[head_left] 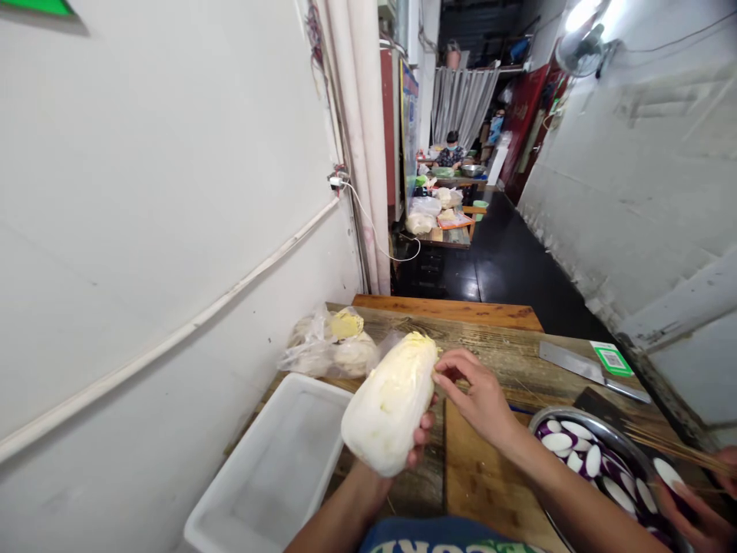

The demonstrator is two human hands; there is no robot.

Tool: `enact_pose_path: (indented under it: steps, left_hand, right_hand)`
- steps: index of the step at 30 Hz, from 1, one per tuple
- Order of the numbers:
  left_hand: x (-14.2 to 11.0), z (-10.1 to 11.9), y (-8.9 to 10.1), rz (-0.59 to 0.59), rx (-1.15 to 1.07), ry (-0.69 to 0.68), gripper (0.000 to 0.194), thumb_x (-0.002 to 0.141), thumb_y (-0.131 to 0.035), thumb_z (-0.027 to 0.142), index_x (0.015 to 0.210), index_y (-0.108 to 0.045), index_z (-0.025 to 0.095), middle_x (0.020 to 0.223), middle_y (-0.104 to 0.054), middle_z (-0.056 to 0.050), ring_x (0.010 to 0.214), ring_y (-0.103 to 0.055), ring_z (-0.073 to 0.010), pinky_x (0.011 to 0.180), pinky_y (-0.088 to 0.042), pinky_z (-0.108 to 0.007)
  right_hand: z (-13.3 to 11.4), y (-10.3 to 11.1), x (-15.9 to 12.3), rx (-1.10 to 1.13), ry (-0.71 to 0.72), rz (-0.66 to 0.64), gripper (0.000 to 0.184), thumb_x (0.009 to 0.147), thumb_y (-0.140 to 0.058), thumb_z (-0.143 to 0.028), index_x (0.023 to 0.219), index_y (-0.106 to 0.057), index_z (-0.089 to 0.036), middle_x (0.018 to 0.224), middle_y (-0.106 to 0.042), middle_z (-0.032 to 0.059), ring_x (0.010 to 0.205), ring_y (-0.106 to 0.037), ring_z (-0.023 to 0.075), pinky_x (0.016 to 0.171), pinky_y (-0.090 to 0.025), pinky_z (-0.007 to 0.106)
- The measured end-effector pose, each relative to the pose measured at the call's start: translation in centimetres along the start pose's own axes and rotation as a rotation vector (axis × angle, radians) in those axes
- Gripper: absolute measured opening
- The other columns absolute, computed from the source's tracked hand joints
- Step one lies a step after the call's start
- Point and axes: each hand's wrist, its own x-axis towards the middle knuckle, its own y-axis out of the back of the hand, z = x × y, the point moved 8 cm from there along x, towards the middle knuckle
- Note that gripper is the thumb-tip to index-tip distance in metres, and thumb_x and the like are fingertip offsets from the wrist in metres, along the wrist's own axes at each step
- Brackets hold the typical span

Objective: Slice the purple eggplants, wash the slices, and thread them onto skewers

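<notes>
A pale napa cabbage (391, 407) is held up over the wooden table, its yellow leafy end pointing away from me. My left hand (424, 436) grips it from beneath, fingers curled round its right side and the palm hidden. At the cabbage's upper right edge, my right hand (469, 384) pinches a leaf edge between thumb and forefinger. Below and left of the cabbage stands a white plastic tub (270, 468). A wooden cutting board (477, 476) lies under my right forearm.
Clear bags of produce (345, 349) lie by the wall. Right are a cleaver (576, 365), a green QR card (611, 359) and a metal bowl (541, 418) of cut eggplant. Another person's hand (699, 514) holds an eggplant piece near skewers (673, 442). A person (450, 156) sits far back.
</notes>
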Motion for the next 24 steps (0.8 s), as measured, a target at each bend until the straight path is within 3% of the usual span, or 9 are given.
enact_pose_path:
  steps: [4, 9, 13, 18, 24]
  left_hand:
    - [-0.1, -0.6, -0.3, 0.056, -0.102, 0.069, 0.073, 0.086, -0.014, 0.062, 0.11, -0.06, 0.01, 0.083, -0.062, -0.009, 0.063, -0.061, -0.0136, 0.047, -0.042, -0.023]
    - [0.0, -1.2, 1.2, 0.189, -0.072, 0.092, 0.081, 0.081, -0.013, 0.069, 0.105, -0.064, 0.012, 0.077, -0.062, -0.011, 0.053, -0.057, -0.0142, 0.043, -0.039, -0.026]
    - [0.2, -1.2, 2.0, 0.161, -0.046, 0.056, 0.076, 0.078, -0.019, 0.071, 0.095, -0.067, 0.014, 0.08, -0.062, -0.012, 0.058, -0.061, -0.0179, 0.041, -0.041, -0.027]
    - [0.1, -1.1, 3.1, 0.174, 0.043, 0.052, 0.064, 0.079, -0.029, 0.063, 0.097, -0.066, 0.014, 0.081, -0.06, -0.013, 0.057, -0.06, -0.0178, 0.043, -0.04, -0.027]
    - [-0.2, -1.1, 5.1, 0.291, 0.232, 0.051, 0.064, 0.08, -0.025, 0.065, 0.079, -0.067, 0.016, 0.051, -0.049, -0.005, 0.038, -0.045, -0.0128, 0.044, -0.037, -0.029]
  right_hand:
    - [1.0, -0.4, -0.8, -0.073, -0.009, -0.009, 0.011, 0.086, -0.047, -0.019, 0.082, -0.057, -0.019, 0.086, -0.058, 0.0053, 0.081, -0.056, 0.0173, 0.072, -0.046, 0.03]
    - [0.7, -1.0, -0.8, -0.155, 0.062, -0.067, 0.013, 0.084, -0.046, -0.015, 0.074, -0.053, -0.019, 0.077, -0.055, 0.0036, 0.07, -0.053, 0.0153, 0.063, -0.044, 0.028]
    - [0.6, -1.1, -0.9, -0.155, 0.085, -0.066, 0.014, 0.078, -0.048, -0.01, 0.069, -0.049, -0.02, 0.072, -0.052, 0.0015, 0.064, -0.051, 0.0137, 0.057, -0.042, 0.025]
    - [1.3, -1.5, -1.3, -0.058, 0.027, -0.123, 0.012, 0.079, -0.05, -0.01, 0.071, -0.051, -0.02, 0.076, -0.055, 0.0017, 0.068, -0.053, 0.0134, 0.06, -0.044, 0.025]
    - [-0.1, -2.6, -1.4, -0.056, 0.05, -0.176, 0.012, 0.083, -0.048, -0.011, 0.089, -0.053, -0.02, 0.087, -0.055, 0.0038, 0.072, -0.054, 0.0133, 0.066, -0.046, 0.026]
